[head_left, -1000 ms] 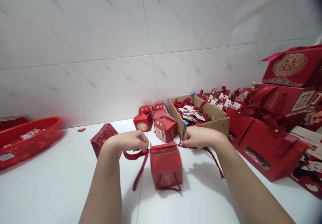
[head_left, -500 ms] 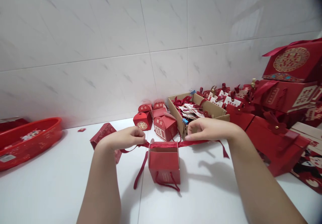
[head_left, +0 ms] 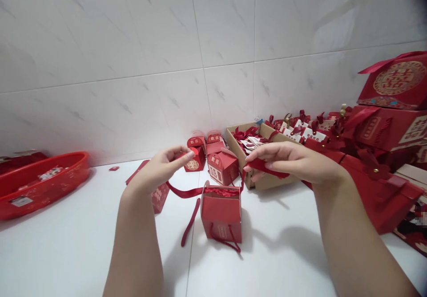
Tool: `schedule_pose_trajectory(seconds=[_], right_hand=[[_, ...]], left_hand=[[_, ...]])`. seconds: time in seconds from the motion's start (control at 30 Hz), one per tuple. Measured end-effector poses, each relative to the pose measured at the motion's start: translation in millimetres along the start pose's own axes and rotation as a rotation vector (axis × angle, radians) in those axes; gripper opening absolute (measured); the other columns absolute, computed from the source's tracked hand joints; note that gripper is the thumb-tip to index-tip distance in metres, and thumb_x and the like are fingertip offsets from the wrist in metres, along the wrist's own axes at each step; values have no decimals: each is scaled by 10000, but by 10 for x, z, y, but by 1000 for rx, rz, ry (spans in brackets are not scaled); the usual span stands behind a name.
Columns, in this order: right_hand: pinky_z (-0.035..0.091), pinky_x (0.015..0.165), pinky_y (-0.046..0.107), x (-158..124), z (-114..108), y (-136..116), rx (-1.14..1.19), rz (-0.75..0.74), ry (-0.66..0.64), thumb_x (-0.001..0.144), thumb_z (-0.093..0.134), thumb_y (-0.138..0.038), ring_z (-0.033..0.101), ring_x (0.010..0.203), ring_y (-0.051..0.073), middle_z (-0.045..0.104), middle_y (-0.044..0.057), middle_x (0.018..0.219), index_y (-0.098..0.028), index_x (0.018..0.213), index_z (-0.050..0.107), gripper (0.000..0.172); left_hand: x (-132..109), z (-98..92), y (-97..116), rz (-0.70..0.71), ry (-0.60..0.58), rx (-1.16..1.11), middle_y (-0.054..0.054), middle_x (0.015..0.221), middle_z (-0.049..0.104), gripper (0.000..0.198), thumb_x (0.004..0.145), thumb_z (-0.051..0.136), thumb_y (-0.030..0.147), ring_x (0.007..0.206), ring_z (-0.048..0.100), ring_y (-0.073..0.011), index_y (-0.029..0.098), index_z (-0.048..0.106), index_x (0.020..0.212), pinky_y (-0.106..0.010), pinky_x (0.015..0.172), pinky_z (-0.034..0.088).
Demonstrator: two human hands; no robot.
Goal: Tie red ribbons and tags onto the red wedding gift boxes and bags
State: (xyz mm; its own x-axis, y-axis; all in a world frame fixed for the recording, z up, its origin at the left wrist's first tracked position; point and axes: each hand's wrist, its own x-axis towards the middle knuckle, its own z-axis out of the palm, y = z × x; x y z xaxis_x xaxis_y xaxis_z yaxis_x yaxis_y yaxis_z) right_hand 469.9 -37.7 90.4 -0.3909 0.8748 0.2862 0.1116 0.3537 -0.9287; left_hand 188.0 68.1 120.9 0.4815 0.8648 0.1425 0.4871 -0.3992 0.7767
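A small red gift box [head_left: 221, 214] with a rope handle stands upright on the white surface in front of me. A dark red ribbon [head_left: 187, 193] runs across its top, through the side flaps, and comes out at both ends. Left of the box, my left hand [head_left: 168, 165] is raised, thumb and fingers closed on one ribbon end. On the other side, my right hand [head_left: 283, 160] grips the opposite end, which loops up from the box and lies across the fingers. A loose red strip [head_left: 191, 222] lies just left of the box.
Several small red boxes [head_left: 223, 165] stand behind, beside a cardboard box [head_left: 267, 182] of ribbons and cards. A red plastic basin [head_left: 75, 165] sits at far left. Stacked red gift boxes [head_left: 380, 128] and bags crowd the right. Another red box [head_left: 160, 198] is partly behind my left wrist.
Both hands have risen with the ribbon ends. The ribbon, stretched nearly straight out sideways before, now curves upward from the box on both sides. My right fingers have spread somewhat.
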Motion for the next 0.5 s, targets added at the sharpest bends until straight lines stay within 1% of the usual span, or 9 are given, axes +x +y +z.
schedule_pose_trajectory(seconds=[0.07, 0.13, 0.2, 0.27, 0.33, 0.4, 0.5], right_hand=[[458, 916, 280, 4, -24, 26, -32, -8, -1, 878, 494, -147, 592, 1064, 163, 620, 64, 1164, -195, 1130, 619, 285], [458, 924, 288, 5, -48, 57, -23, -3, 4, 872, 484, -132, 575, 1101, 173, 607, 60, 1205, -212, 1162, 612, 327], [463, 931, 308, 11, -63, 90, 33, -18, 3, 865, 484, -135, 560, 1134, 189, 588, 62, 1252, -232, 1211, 588, 374], [458, 953, 337, 22, -64, 116, 94, -50, -2, 858, 502, -147, 530, 1179, 206, 558, 66, 1299, -247, 1254, 559, 413], [454, 970, 356, 38, -51, 128, 126, -65, 3, 854, 531, -170, 508, 1208, 216, 531, 69, 1332, -251, 1274, 543, 428], [470, 955, 350, 58, -30, 128, 131, -40, 40, 852, 565, -211, 528, 1187, 211, 539, 72, 1323, -249, 1264, 552, 414], [501, 908, 335, 98, 2, 125, 126, -5, 169, 813, 645, -277, 614, 1057, 193, 625, 83, 1205, -219, 1175, 619, 368]], left_hand=[[-4, -5, -3, 64, 105, -69, 0, 725, 552, 329, 737, 644, 513, 594, 472, -114, 222, 652, 892, -206, 516, 350], [17, -8, -27, 117, 169, -117, 14, 676, 505, 319, 728, 675, 475, 582, 435, -104, 219, 668, 918, -209, 534, 349], [62, -8, -53, 157, 214, -225, 19, 616, 440, 331, 773, 622, 478, 559, 391, -103, 191, 685, 925, -220, 533, 344], [118, -9, -64, 209, 250, -432, 8, 583, 409, 385, 835, 506, 481, 549, 370, -111, 149, 698, 870, -235, 532, 347], [165, -11, -55, 276, 297, -667, -13, 566, 416, 405, 848, 429, 428, 541, 367, -119, 126, 691, 783, -248, 519, 350], [189, -12, -35, 331, 345, -828, -29, 558, 427, 340, 807, 425, 341, 528, 367, -121, 122, 672, 723, -250, 495, 345], [184, -8, 1, 366, 380, -955, -20, 568, 393, 209, 737, 448, 196, 509, 357, -104, 138, 607, 614, -229, 465, 329]])
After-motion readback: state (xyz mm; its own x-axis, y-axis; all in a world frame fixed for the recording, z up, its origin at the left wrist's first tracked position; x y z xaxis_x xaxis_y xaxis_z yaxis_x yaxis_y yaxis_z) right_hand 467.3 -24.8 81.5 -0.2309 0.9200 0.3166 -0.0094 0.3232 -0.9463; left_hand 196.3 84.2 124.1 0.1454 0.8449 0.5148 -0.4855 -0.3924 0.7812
